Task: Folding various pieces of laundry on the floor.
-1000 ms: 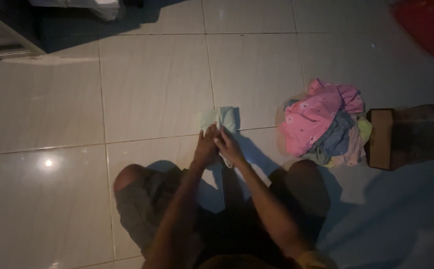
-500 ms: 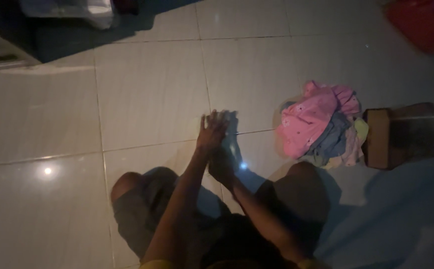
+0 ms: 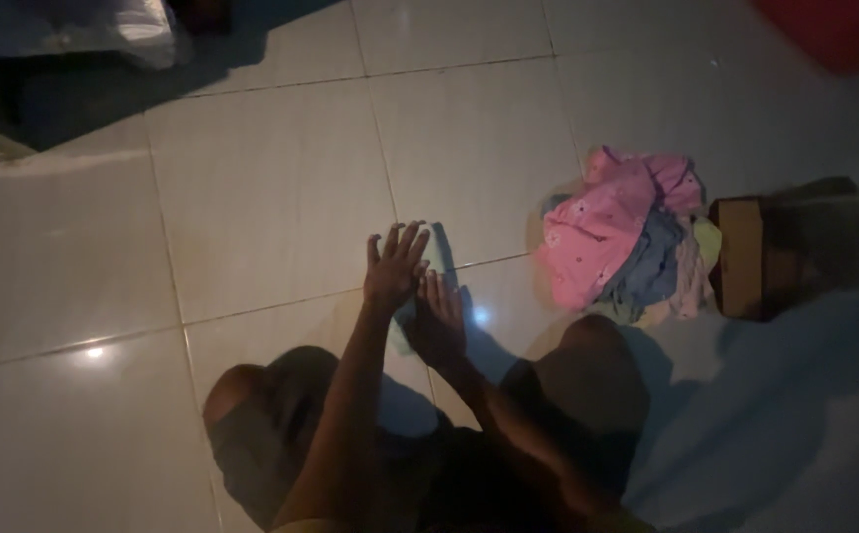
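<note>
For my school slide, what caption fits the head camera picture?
Both hands, left hand and right hand, press flat on a small pale green cloth beside a pink clothes pile.

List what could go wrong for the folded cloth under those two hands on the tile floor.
Both hands, left hand and right hand, press flat on the small pale green cloth, almost covering it; on the glossy floor tile it might slide and lose its fold. The room is dim, so creases could go unseen. The pile of pink and blue clothes lies close on the right; an arm could knock it.
</note>
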